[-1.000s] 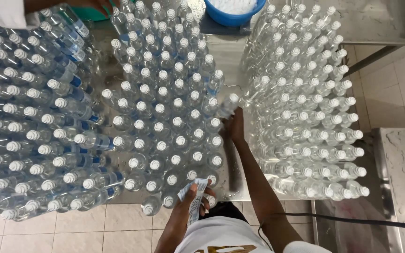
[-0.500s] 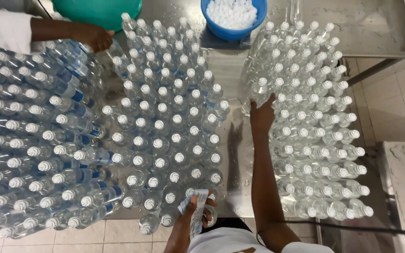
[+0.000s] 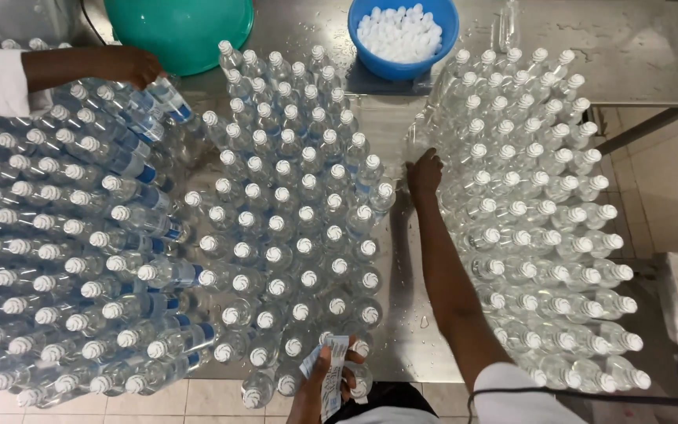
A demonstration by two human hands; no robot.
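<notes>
Right hand [image 3: 424, 173]: moved from middle bottle block to unlabelled bottles [image 3: 539, 212], fingers loosely curled, clamped on nothing. Left hand [image 3: 325, 377]: still clamps label strip [image 3: 331, 369].

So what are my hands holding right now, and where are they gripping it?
Left hand grips a strip of labels at its lower end. Right hand holds nothing.

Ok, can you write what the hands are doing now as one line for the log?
left hand: holds labels | right hand: reaching at right bottles | co-worker's hand: on stacked bottles | blue bowl: white caps
</notes>
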